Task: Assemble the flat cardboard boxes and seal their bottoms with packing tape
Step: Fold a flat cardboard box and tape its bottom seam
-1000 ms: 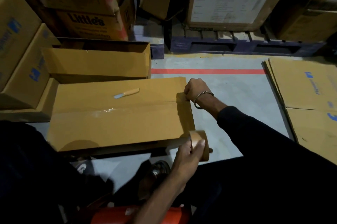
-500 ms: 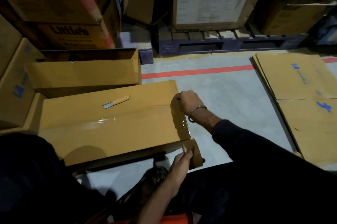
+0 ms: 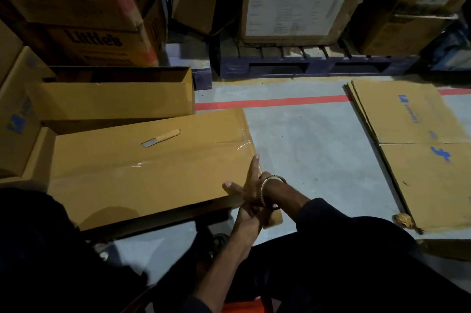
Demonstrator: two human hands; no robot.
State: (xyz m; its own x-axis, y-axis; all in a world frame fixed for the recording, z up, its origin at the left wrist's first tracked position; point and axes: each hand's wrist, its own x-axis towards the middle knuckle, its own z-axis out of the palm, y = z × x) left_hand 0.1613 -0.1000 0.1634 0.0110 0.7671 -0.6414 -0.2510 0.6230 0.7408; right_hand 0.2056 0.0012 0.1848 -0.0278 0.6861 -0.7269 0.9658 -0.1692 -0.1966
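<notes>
The cardboard box (image 3: 142, 175) lies upside-down on the grey floor (image 3: 305, 149), clear tape (image 3: 229, 145) along its bottom seam and a small knife (image 3: 160, 138) resting on top. At its near right corner the right hand (image 3: 251, 185) presses with straight fingers on the edge, while the left hand (image 3: 246, 221) grips the tape roll (image 3: 272, 218) just beside. Flat cardboard sheets (image 3: 413, 139) lie well apart to the right; an open box (image 3: 114, 98) sits just behind.
</notes>
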